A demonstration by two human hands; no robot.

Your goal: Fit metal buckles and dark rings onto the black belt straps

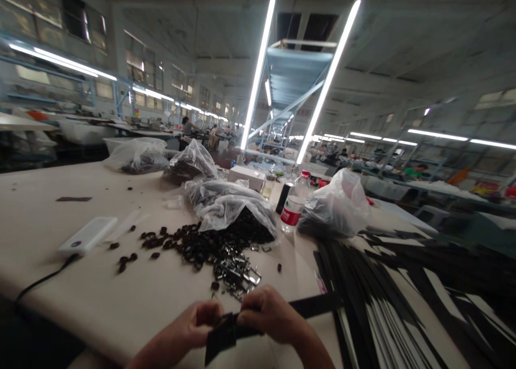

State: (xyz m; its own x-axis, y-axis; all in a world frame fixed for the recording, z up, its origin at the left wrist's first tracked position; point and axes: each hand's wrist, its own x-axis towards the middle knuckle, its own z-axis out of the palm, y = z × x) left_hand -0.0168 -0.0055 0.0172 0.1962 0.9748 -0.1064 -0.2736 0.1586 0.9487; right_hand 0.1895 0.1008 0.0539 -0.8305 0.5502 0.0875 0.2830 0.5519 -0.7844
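My left hand and my right hand are both closed on a black strap just above the table's near edge. The strap runs from between my fingers to the right toward a heap of black straps. A pile of small black rings and metal buckles lies right beyond my hands, spilling from a clear plastic bag.
A white power bank with a black cable lies at the left of the white table. More plastic bags, a water bottle, a black cylinder and a white box stand further back. Other people sit at distant tables.
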